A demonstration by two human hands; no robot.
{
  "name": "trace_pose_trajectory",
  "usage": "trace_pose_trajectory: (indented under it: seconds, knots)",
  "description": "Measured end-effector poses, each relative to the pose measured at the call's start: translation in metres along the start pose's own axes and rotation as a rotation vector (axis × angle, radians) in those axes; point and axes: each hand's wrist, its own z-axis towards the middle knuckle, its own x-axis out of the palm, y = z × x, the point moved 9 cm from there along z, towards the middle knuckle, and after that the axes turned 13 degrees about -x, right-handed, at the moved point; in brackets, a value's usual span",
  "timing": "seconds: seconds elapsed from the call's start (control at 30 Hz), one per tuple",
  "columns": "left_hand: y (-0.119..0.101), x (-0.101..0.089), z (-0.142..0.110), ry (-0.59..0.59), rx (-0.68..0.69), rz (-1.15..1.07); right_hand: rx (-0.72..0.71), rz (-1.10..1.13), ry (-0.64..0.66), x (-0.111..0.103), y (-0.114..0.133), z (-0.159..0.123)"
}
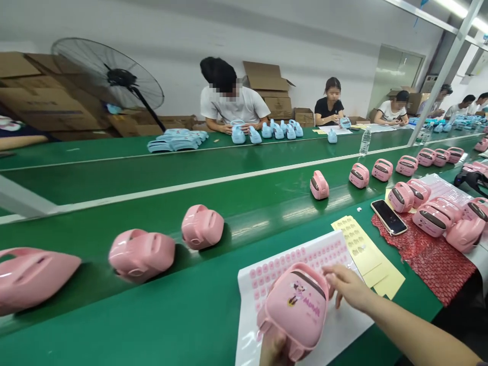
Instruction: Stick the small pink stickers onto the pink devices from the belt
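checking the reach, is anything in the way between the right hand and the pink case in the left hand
Nothing visible: the right hand is close beside the upper right corner of the pink case, which the left hand holds from below. The sticker sheet lies beneath, not between them.

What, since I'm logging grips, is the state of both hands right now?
Left hand: holding the pink case by its lower end.
Right hand: open, fingers loosely bent beside the case; contact can't be told.
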Motion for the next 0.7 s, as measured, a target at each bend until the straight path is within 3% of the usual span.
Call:
trace_pose_trajectory:
  seconds: [0.07, 0.13, 0.23, 0.57, 0.7]
  knots:
    - [0.001, 0.010, 0.002, -0.047, 0.006, -0.028, -0.150, -0.305, -0.236, -0.052, 0.005, 0.002]
    - [0.002, 0.017, 0.004, -0.094, -0.020, -0.037, -0.206, -0.562, -0.458, -0.098, 0.008, 0.001]
    - [0.001, 0.023, 0.005, -0.099, -0.049, -0.038, -0.142, -0.724, -0.587, -0.135, -0.003, 0.003]
    - [-0.012, 0.023, 0.008, -0.075, -0.031, -0.039, -0.112, -0.576, -0.612, -0.137, -0.018, 0.002]
    - [-0.014, 0.022, 0.008, -0.139, -0.042, -0.052, -0.050, -0.415, -0.621, -0.145, -0.030, 0.001]
